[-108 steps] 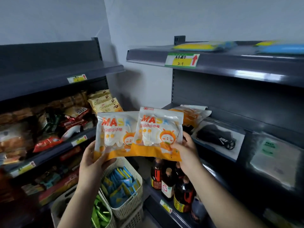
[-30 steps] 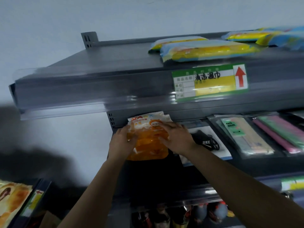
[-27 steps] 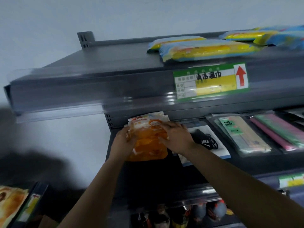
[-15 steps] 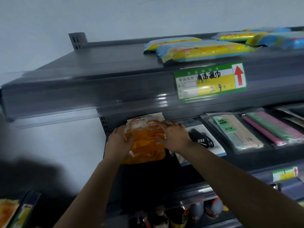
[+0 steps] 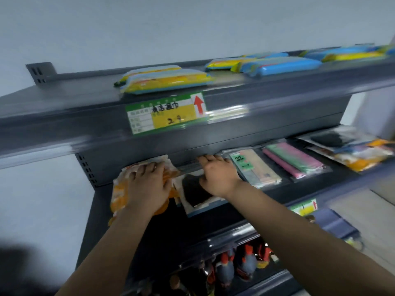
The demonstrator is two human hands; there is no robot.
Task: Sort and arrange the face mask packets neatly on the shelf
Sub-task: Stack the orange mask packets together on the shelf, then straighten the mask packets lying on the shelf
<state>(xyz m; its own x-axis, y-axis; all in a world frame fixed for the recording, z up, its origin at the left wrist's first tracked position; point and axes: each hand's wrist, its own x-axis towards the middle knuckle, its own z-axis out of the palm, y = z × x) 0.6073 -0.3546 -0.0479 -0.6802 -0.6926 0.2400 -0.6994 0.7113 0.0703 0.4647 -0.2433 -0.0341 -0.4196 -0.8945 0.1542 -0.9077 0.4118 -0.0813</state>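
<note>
Head view: the left hand (image 5: 147,186) presses flat, fingers spread, on the orange mask packets (image 5: 119,193) at the middle shelf's (image 5: 213,223) left end. The right hand (image 5: 218,176) rests, fingers extended, on the black mask packet (image 5: 194,193) beside them. Likely next: squaring that packet against its neighbours.

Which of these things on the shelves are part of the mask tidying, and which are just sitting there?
Part of the job: orange mask packets, black mask packet, beige mask packet, pink-green mask packet.

Just there: yellow-blue packs, price label, bottles.
</note>
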